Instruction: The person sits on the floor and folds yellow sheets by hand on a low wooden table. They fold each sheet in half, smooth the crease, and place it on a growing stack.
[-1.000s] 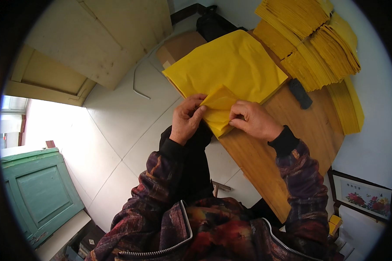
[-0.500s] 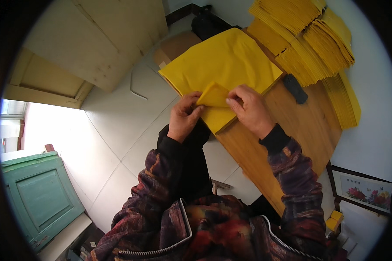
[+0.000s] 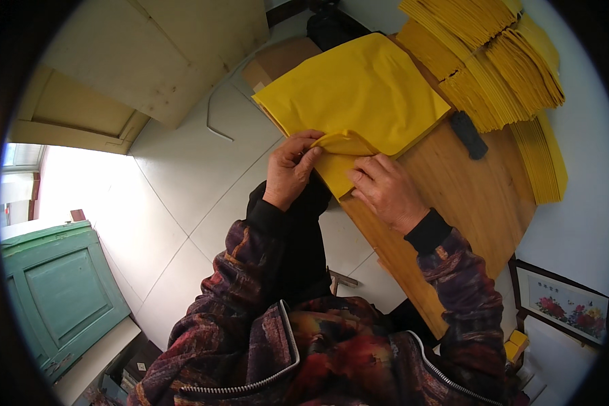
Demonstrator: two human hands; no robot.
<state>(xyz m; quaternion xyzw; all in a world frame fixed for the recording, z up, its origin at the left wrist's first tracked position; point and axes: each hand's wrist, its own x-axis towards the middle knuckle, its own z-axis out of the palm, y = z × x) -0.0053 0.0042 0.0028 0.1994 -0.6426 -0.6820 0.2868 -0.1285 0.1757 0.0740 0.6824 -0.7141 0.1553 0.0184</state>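
A pile of large yellow sheets (image 3: 358, 88), thick paper or cloth, lies at the far end of a wooden table (image 3: 474, 176). The near edge of the top sheet is raised and folded back in a loose curl. My left hand (image 3: 292, 166) pinches this lifted yellow sheet between thumb and fingers at its left side. Just right of the curl, my right hand (image 3: 388, 191) rests with bent fingers against the yellow layer beneath, near the pile's front corner. Its fingertips are partly hidden, so anything between them is unclear.
Tall stacks of folded yellow sheets (image 3: 501, 74) stand at the far right by the wall. A dark grey block (image 3: 468, 135) lies on the table beside them. A cardboard box (image 3: 277, 61) sits behind the pile. Left are a green cabinet door (image 3: 68, 298) and a bent rod (image 3: 216, 125).
My right hand has left the folded edge and moved down toward the front corner. The lifted sheet has flattened into a wider curl, while my left hand still holds it.
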